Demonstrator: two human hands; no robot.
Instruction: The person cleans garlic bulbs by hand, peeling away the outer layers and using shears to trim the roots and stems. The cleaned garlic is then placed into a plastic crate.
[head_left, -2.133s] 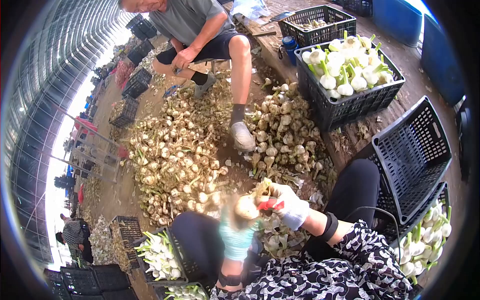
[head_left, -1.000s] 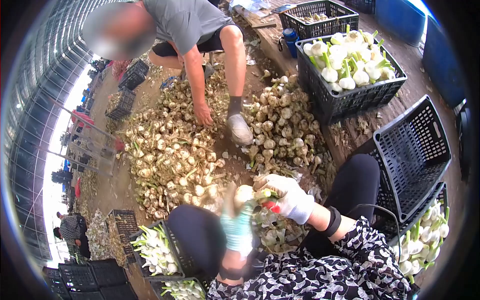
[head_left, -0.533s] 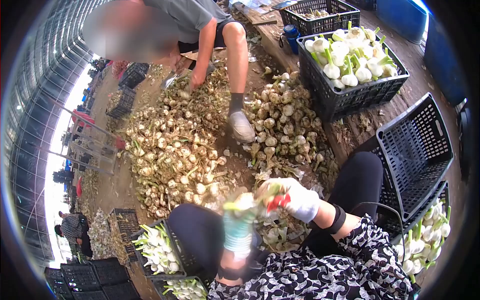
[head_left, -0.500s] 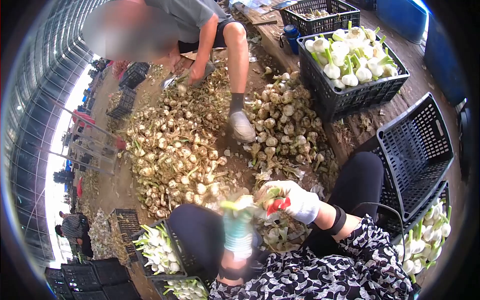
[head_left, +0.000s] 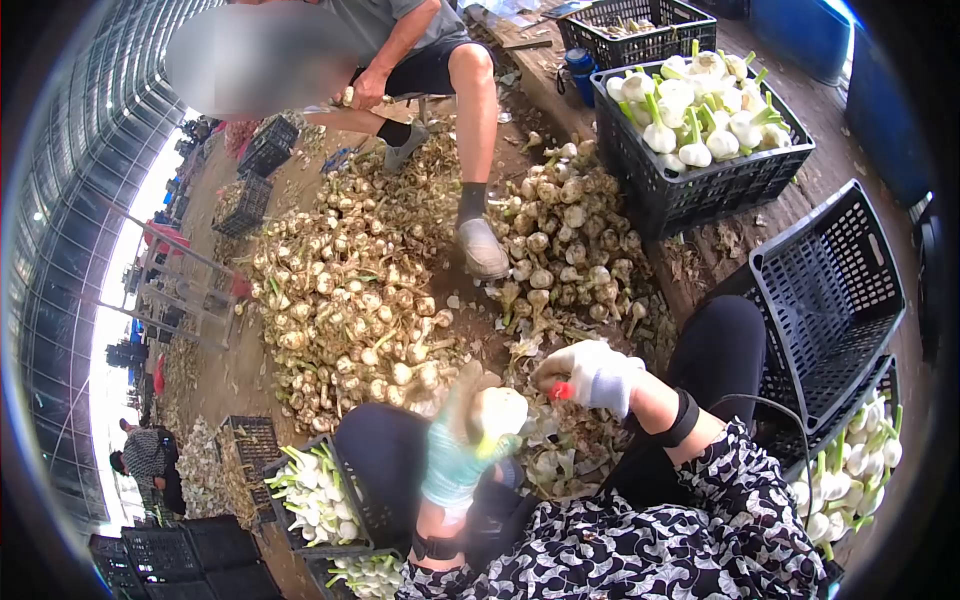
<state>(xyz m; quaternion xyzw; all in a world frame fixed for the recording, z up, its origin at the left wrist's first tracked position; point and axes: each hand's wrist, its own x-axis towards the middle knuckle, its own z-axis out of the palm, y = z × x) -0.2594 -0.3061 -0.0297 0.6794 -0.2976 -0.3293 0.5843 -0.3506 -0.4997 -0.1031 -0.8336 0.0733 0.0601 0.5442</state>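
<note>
My left hand (head_left: 462, 440), in a pale green and white glove, is wrapped round a whitish garlic bulb (head_left: 498, 410). It is blurred by motion and sits above my left knee. To its right, my right hand (head_left: 590, 375), in a white glove, is closed on a small tool with a red handle (head_left: 561, 390). Its blade cannot be made out. The two hands are apart. Loose peelings (head_left: 560, 450) lie on the ground below them. Beyond my hands spreads a large pile of untrimmed garlic bulbs (head_left: 340, 310).
Across the pile sits a co-worker (head_left: 475, 130), one shoe beside the bulbs. A black crate (head_left: 700, 195) of cleaned garlic stands at the upper right. A tilted crate (head_left: 830, 300) is on my right. Another crate (head_left: 360, 500) of trimmed garlic stands at my left.
My left hand has turned and drawn back from my right hand, with the bulb in it. Leafy scraps no longer show at my right hand. The co-worker's hands have risen from the pile.
</note>
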